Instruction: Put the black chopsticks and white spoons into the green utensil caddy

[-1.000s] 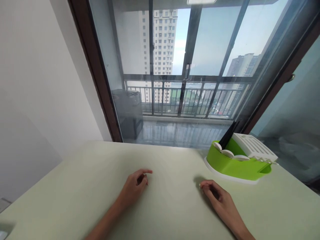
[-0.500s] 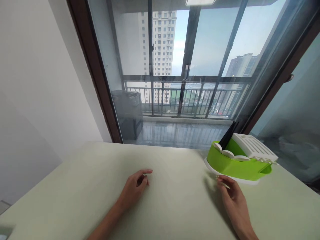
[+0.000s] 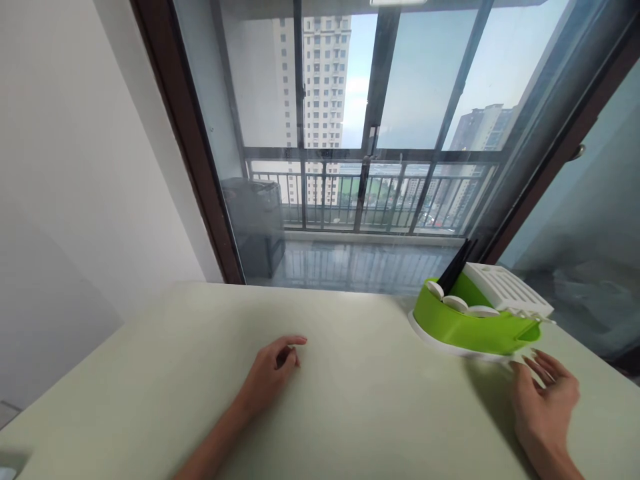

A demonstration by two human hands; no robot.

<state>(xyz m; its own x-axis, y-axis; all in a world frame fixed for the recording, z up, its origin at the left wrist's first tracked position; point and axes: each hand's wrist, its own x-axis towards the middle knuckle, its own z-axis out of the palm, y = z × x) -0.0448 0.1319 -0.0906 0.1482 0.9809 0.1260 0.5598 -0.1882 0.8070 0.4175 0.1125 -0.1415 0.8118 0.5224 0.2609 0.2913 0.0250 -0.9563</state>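
Note:
My left hand rests on the pale green table, fingers loosely curled, holding nothing. My right hand hovers at the right with fingers spread, its fingertips close to the front right corner of a green dish rack on a white base. In the rack stand a few white dishes, a dark utensil and a white slatted tray. Whether the fingertips touch the rack's base I cannot tell.
A large glass sliding door with a dark brown frame stands right behind the table's far edge, with a balcony railing beyond. A white wall is on the left. A small grey object lies at the lower left corner.
My right hand has moved from the table's middle to the right, along the front of the dish rack, and its fingers have spread. My left hand has stayed still.

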